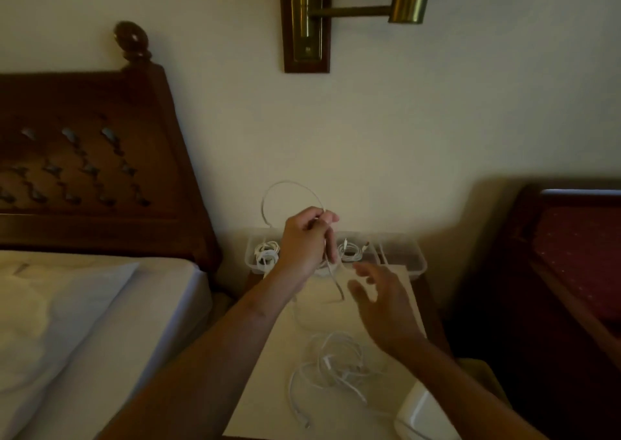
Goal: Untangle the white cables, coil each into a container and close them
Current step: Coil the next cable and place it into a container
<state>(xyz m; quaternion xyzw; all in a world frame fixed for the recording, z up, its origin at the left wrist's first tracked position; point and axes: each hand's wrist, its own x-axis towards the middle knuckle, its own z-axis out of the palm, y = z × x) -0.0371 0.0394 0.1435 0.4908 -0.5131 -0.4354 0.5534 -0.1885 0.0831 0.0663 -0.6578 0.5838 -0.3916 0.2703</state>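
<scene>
Fingers [331, 219] of the left hand [307, 241] pinch a cable [285, 184] looped above it, the tail [337, 283] hanging down just left of the right hand [379, 301], spread wide and empty, with the tangle [336, 365] on the table [268, 389] below and containers [410, 264] behind them.

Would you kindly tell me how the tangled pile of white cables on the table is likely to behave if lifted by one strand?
Probably floppy: the tangle lies in loose, sagging loops on the table. It likely comes up as one clump, since strands cross. Perhaps slightly springy: the cable in the left hand holds an arch above it.
</scene>
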